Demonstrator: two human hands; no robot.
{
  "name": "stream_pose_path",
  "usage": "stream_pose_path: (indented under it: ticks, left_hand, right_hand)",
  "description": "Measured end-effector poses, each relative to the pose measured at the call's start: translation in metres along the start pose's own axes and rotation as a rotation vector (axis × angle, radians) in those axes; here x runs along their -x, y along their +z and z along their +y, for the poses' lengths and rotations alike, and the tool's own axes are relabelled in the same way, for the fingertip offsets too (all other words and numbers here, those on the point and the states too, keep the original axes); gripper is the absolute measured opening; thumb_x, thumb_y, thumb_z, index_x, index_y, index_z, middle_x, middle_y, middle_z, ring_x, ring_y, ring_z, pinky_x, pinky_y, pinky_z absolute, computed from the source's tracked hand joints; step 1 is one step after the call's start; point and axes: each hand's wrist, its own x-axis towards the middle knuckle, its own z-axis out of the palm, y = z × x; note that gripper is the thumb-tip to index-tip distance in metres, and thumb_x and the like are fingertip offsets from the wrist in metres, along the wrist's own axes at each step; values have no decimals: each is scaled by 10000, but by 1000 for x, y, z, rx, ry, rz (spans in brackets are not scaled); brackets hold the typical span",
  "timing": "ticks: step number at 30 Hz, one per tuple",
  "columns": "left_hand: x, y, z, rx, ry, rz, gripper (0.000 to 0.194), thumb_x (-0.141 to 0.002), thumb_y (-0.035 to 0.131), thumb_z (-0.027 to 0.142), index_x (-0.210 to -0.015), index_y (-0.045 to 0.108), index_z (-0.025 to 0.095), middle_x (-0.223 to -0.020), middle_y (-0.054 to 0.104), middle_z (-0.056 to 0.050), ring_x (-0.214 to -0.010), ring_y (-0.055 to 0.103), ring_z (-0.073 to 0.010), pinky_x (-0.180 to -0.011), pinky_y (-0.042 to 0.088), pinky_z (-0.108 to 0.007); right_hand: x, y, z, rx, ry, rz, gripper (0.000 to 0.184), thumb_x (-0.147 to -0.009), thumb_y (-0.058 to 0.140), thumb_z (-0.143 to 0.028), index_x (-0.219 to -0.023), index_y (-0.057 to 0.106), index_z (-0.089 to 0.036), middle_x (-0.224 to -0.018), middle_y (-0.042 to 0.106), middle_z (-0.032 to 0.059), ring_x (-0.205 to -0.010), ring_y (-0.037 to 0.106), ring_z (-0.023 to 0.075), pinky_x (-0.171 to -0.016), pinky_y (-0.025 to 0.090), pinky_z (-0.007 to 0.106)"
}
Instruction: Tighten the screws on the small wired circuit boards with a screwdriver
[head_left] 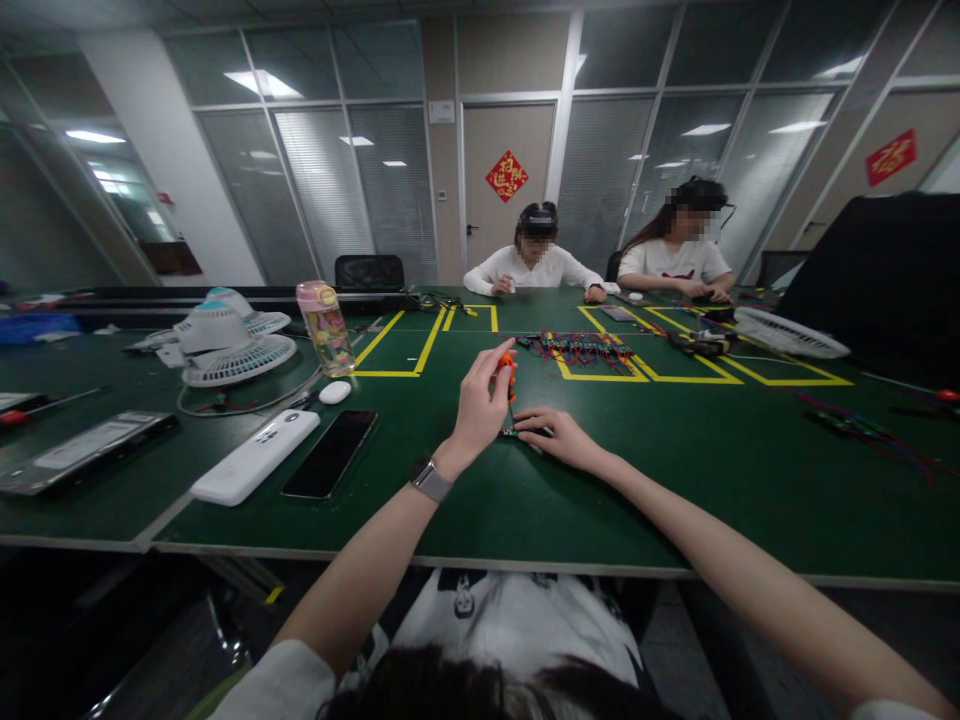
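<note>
My left hand is closed round the orange handle of a screwdriver, which stands upright with its shaft pointing down. Under its tip lies a small circuit board on the green table. My right hand rests low beside the shaft, its fingertips closed on the edge of that board. Fingers cover part of the board, so its far details are hidden. Beyond my hands sits a bundle of boards with red and blue wires.
On the left lie a black phone, a white power bank, a bottle, a fan and a hard drive. More wired boards lie right. Two people sit across the table.
</note>
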Motion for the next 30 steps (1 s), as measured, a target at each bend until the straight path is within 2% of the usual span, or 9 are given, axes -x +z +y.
stream_pose_path:
  ticks: [5,7,10,13,17,22,24,27,30]
  left_hand:
    - [-1,-2,6,-108,56,79,166,-835,625,259,-992,655,212,-900,540,-24,-815,558,-124,-734,491,-232]
    - [-1,-2,7,-126,52,100,144,-836,625,272,-960,663,208,-874,517,-19,-783,548,-117,-720,480,-229]
    - [-1,-3,8,-110,44,65,231,-925,479,271,-1090,632,217,-954,542,-44,-871,562,-133,-787,474,-248]
    - [-1,-3,6,-60,52,4,326,-966,368,239,-1245,536,221,-1091,580,-69,-999,567,-153,-902,451,-297]
    - [-1,-1,5,9,57,-29,327,-958,395,251,-1260,518,223,-1077,613,-66,-942,600,-147,-844,486,-286]
    - [-1,-1,7,-83,62,47,189,-882,557,274,-1034,655,218,-923,561,-37,-849,566,-133,-739,483,-228]
    - [-1,-1,7,-104,47,46,230,-916,496,265,-1096,634,224,-917,542,-37,-833,555,-128,-754,476,-234]
    - [-1,-1,5,-85,35,-13,339,-959,379,219,-1268,518,231,-986,564,-51,-900,562,-134,-840,463,-262]
    - [-1,0,2,-9,30,-80,377,-957,373,198,-1322,456,235,-1071,580,-57,-952,578,-137,-854,472,-267]
  right_hand:
    - [0,1,1,-8,4,7,206,-842,603,-320,-977,738,-243,-1105,685,82,-1023,631,236,-932,480,408]
    - [0,1,1,-5,5,8,205,-843,602,-321,-975,738,-243,-1104,685,82,-1023,632,237,-930,480,409]
    - [0,0,0,1,3,8,207,-846,598,-321,-976,739,-242,-1107,684,81,-1029,629,235,-935,477,404]
    - [0,0,0,6,1,3,208,-846,598,-312,-980,738,-236,-1107,683,83,-1032,628,233,-940,474,398]
    - [0,1,1,2,6,5,200,-839,604,-303,-972,739,-240,-1102,685,81,-1021,633,232,-930,480,402]
    - [0,1,2,-11,8,5,197,-836,608,-305,-971,738,-242,-1108,684,78,-1022,634,234,-930,482,407]
    - [0,1,2,-11,10,8,201,-836,609,-312,-976,737,-246,-1108,684,76,-1022,634,233,-928,485,404]
    - [0,1,1,-11,19,10,210,-839,605,-319,-987,735,-246,-1107,683,76,-1017,636,234,-924,488,400]
    - [0,1,1,-11,18,3,209,-842,602,-309,-985,735,-236,-1109,682,81,-1023,632,235,-932,482,403]
